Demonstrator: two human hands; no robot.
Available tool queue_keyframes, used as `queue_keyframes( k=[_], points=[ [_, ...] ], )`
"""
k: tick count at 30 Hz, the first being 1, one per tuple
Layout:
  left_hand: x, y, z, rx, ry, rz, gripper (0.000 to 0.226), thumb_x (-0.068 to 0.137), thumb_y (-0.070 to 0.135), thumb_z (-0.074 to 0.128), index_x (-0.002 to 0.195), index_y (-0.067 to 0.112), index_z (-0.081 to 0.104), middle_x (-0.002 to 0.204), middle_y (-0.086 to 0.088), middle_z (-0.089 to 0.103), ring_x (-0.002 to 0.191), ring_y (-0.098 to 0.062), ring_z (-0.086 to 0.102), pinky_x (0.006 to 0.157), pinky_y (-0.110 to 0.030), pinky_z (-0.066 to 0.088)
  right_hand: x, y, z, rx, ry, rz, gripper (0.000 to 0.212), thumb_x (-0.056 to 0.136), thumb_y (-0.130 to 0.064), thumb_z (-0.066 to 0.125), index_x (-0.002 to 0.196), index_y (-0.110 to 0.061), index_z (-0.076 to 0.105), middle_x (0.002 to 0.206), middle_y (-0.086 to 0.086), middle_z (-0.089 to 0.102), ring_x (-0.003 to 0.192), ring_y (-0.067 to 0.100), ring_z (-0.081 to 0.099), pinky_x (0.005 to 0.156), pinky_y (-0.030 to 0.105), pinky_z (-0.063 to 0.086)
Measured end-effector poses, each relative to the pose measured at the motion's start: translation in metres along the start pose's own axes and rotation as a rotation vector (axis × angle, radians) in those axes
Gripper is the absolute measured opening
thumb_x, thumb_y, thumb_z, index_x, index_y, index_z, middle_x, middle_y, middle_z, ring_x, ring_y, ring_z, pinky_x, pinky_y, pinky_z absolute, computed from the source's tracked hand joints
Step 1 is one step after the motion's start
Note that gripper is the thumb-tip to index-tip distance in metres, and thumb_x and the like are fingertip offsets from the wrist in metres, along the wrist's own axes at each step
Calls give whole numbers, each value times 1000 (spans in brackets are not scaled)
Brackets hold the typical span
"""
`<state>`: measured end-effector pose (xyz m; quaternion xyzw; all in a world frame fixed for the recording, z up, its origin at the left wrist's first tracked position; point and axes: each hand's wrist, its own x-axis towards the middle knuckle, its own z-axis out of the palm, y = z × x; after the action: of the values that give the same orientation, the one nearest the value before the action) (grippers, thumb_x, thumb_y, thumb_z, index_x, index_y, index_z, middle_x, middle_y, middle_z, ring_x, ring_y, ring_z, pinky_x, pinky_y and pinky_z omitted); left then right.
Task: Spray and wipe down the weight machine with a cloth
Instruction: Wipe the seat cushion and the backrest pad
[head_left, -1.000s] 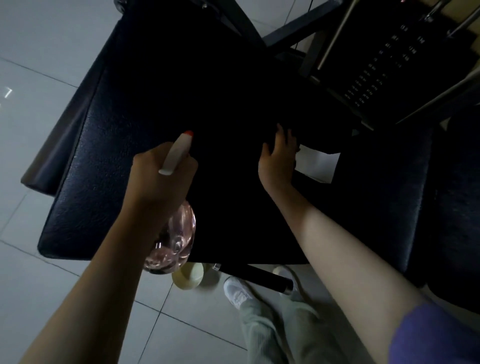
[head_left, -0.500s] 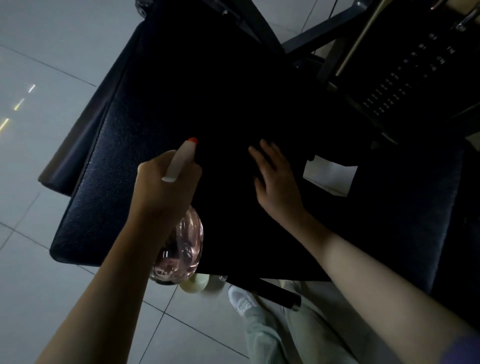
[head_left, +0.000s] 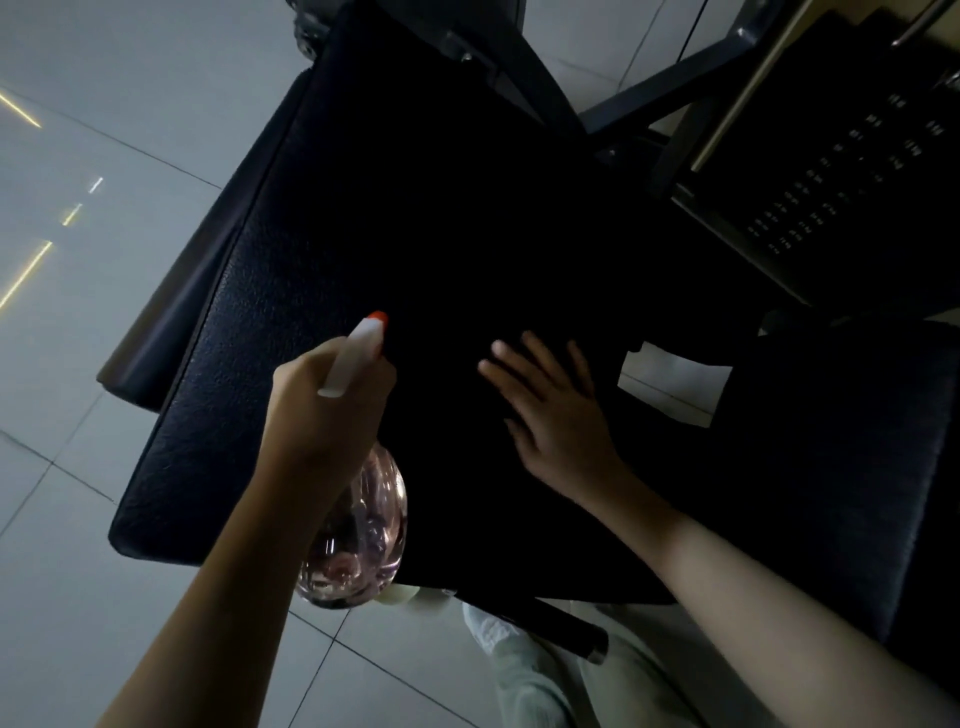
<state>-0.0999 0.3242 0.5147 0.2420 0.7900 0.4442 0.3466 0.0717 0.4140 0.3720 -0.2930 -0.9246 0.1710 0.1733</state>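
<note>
Clenching the spray bottle (head_left: 358, 540) in my left grip (head_left: 327, 415), nozzle pointing upper right over the seat pad (head_left: 208, 415); right grip (head_left: 556, 415) lies released, flat, just beside.

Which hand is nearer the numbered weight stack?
Right. The right hand lies flat on the dark surface, below and left of the weight stack; the left hand, gripping the spray bottle, is farther left.

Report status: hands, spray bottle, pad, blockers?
Left hand grips clear spray bottle, white red-tipped nozzle. Right hand flat on black textured pad; cloth not discernible. No obstruction seen.
</note>
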Motion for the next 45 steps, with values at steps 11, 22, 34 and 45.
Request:
queue_keyframes(
  k=[11, 22, 34, 45],
  points=[
    [3, 0, 6, 54, -61, -11, 54, 91, 40, 57, 85, -14, 53, 75, -38, 53, 57, -29, 49, 55, -38, 42, 15, -7, 8, 239, 140, 330, 53, 93, -38, 47, 141, -20, 35, 150, 5, 34, 140, 22, 23, 111, 43, 29],
    [26, 9, 23, 268, -145, -26, 24, 91, 15, 56, 79, -6, 61, 61, -20, 59, 48, -21, 49, 41, -25, 36, 48, 46, -21, 344, 205, 720, 54, 95, -25, 52, 145, -13, 35, 154, 8, 26, 144, 28, 15, 115, 46, 15],
    [55, 56, 56, 268, -246, 54, 21, 90, 11, 56, 71, 4, 54, 50, 2, 49, 40, -8, 42, 39, -22, 31, 31, 62, -18, 326, 123, 563, 58, 92, -36, 44, 146, -17, 32, 154, 6, 26, 143, 26, 17, 115, 47, 20],
    [62, 55, 51, 419, -108, 249, 20, 89, 9, 58, 70, 4, 54, 52, -2, 50, 41, -7, 44, 37, -17, 32, 29, 64, -19, 159, 59, 549, 60, 93, -46, 29, 147, -23, 27, 155, 3, 26, 144, 22, 18, 115, 49, 14]
  ],
)
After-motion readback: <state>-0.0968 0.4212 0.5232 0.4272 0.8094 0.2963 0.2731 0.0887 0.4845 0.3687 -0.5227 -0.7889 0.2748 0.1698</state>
